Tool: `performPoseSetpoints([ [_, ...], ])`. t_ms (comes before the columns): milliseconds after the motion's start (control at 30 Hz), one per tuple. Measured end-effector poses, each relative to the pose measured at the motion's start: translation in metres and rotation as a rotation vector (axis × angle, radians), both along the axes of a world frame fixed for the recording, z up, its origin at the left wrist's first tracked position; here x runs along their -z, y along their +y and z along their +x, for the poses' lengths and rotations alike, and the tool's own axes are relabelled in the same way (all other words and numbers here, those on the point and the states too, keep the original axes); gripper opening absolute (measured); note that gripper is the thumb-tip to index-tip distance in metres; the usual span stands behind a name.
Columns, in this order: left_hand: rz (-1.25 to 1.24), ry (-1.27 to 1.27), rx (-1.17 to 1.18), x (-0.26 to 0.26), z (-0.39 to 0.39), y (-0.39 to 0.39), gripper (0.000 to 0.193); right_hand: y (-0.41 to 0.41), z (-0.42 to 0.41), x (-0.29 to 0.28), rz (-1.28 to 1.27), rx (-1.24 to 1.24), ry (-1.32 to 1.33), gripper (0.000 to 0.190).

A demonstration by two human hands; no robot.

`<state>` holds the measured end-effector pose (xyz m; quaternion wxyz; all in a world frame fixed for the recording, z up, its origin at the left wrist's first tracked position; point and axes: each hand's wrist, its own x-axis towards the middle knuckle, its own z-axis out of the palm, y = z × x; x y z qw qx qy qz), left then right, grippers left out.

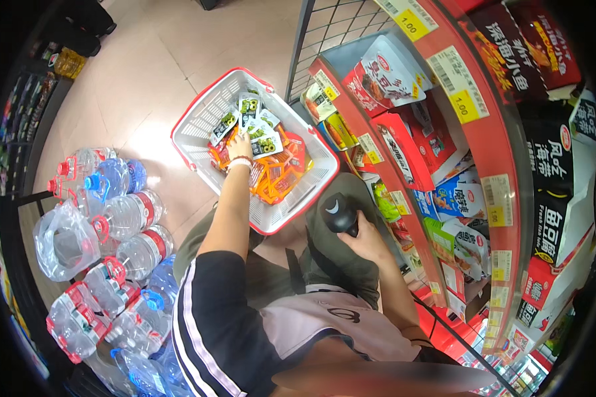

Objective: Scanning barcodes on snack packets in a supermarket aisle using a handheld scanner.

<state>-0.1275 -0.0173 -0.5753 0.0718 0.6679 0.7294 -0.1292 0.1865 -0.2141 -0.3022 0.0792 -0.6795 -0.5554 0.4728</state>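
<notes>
A white plastic shopping basket (193, 131) with a red rim stands on the floor before my knees. My left hand (241, 148) reaches into it, its fingers on the small snack packets; whether they pinch one I cannot tell. White, black and green packets (266, 145) lie on top of orange packets (278, 181) in the basket. A black handheld barcode scanner (338, 212) with a pale crescent mark is in my right hand (365, 240), held above my right knee.
At the right, a red-edged store shelf (496, 193) with price tags holds bagged and boxed snacks. Large water bottles (129, 213) crowd the floor at the left, beside a clear plastic bag (67, 243). Wire mesh (335, 30) closes the shelf's far end.
</notes>
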Motion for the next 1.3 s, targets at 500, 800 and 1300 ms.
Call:
performPoseSetpoints([
  [500, 0.357, -0.384, 1.000, -0.216, -0.065, -0.002, 0.018, 0.036, -0.023, -0.032, 0.135, 0.004, 0.356, 0.041],
  [800, 0.845, -0.626, 0.925, -0.358, -0.012, -0.043, 0.022, 0.012, -0.008, -0.092, 0.310, -0.030, 0.474, 0.039],
  [1300, 0.859, -0.229, 1.605, -0.555, 0.068, -0.067, 0.034, -0.036, 0.027, -0.148, 0.546, -0.068, 0.792, 0.035],
])
